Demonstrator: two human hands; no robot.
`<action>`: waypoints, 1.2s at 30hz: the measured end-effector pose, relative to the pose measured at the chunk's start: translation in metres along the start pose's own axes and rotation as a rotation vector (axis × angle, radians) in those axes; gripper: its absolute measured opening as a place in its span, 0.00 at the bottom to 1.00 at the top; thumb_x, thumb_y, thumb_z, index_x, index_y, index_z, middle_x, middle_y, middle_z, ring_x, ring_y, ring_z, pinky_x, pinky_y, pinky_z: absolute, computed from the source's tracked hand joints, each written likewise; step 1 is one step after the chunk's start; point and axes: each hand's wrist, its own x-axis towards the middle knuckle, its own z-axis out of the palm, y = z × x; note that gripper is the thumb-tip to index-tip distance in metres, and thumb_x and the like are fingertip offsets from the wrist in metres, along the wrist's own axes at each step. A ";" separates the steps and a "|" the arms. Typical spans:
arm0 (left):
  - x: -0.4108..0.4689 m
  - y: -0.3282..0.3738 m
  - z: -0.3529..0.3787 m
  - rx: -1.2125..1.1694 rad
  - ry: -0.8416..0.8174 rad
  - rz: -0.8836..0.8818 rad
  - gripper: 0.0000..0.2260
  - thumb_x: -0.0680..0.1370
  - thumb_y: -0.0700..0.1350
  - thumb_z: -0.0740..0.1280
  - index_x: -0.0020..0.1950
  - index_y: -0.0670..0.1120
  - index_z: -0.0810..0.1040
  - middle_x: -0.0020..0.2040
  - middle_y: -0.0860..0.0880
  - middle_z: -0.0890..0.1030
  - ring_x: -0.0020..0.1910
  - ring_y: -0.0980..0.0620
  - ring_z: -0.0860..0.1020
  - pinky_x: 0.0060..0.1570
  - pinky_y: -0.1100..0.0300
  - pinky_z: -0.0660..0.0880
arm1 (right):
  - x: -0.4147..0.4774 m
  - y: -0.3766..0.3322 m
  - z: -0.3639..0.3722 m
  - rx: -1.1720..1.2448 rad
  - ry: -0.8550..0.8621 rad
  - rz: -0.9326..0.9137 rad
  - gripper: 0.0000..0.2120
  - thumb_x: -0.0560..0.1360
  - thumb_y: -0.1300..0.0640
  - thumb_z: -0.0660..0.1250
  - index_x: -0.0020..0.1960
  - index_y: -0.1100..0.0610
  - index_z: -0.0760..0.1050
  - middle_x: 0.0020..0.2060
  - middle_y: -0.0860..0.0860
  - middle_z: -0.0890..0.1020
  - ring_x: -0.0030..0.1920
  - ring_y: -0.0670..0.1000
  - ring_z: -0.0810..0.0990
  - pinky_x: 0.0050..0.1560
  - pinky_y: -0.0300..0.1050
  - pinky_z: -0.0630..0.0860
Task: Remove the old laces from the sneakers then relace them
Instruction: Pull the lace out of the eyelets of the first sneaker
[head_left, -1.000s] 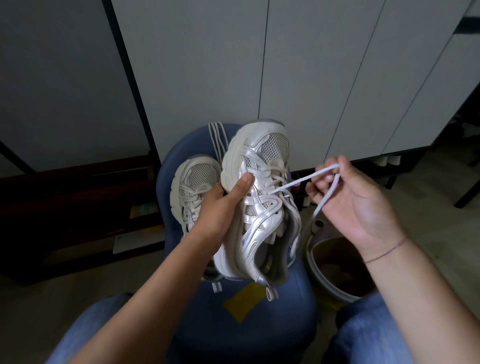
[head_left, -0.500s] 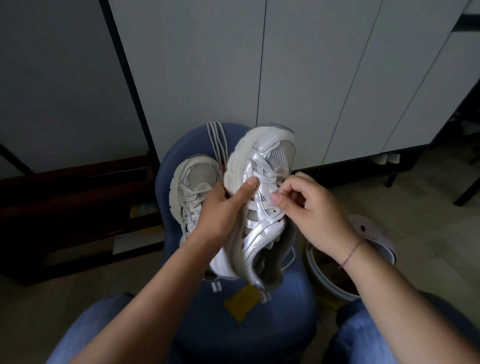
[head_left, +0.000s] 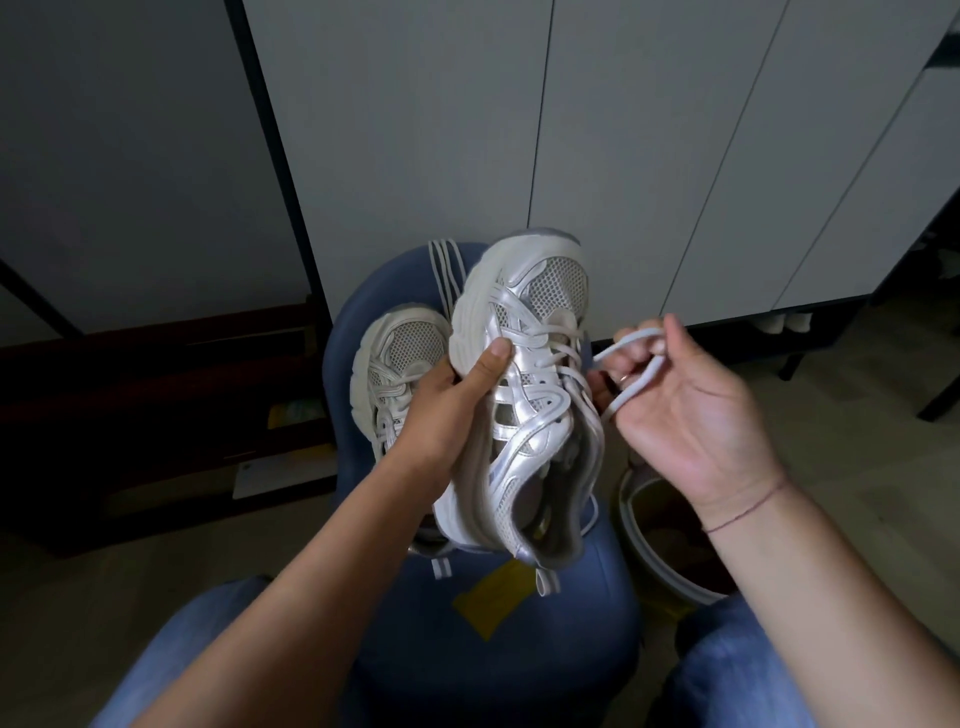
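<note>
The left hand (head_left: 447, 410) grips a silver-white sneaker (head_left: 524, 405) above the blue stool (head_left: 519, 649), thumb clamped on its side. The right hand (head_left: 691, 415) pinches a loop of white lace (head_left: 631, 384) pulled from the eyelets. A second sneaker (head_left: 397, 364) rests on the stool. The white bin (head_left: 654, 566) beside it holds something brown, too dim to identify.

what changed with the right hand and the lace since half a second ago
The right hand has pulled away from the held sneaker toward the right, drawing out a loop of white lace pinched in its fingers. The left hand still grips that sneaker; the second sneaker stays on the blue stool.
</note>
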 end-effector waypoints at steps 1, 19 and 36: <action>0.000 0.000 0.000 0.004 -0.008 -0.003 0.22 0.77 0.55 0.66 0.67 0.45 0.77 0.55 0.49 0.85 0.53 0.52 0.84 0.54 0.60 0.80 | 0.000 -0.001 -0.001 -0.040 0.034 -0.008 0.13 0.74 0.55 0.62 0.31 0.54 0.70 0.33 0.49 0.67 0.36 0.47 0.68 0.50 0.42 0.67; 0.000 -0.003 0.002 0.001 -0.081 0.039 0.25 0.73 0.57 0.68 0.67 0.47 0.75 0.57 0.49 0.84 0.55 0.51 0.83 0.54 0.57 0.78 | -0.002 0.018 -0.009 -1.261 0.210 -0.407 0.06 0.70 0.56 0.74 0.39 0.51 0.77 0.33 0.47 0.81 0.33 0.42 0.77 0.37 0.34 0.75; 0.000 -0.003 0.001 0.035 -0.066 0.013 0.27 0.70 0.58 0.70 0.66 0.48 0.76 0.54 0.50 0.85 0.52 0.50 0.84 0.57 0.51 0.78 | -0.002 -0.001 -0.007 -1.088 0.059 -0.260 0.11 0.79 0.65 0.60 0.39 0.58 0.72 0.29 0.47 0.77 0.30 0.45 0.72 0.37 0.37 0.71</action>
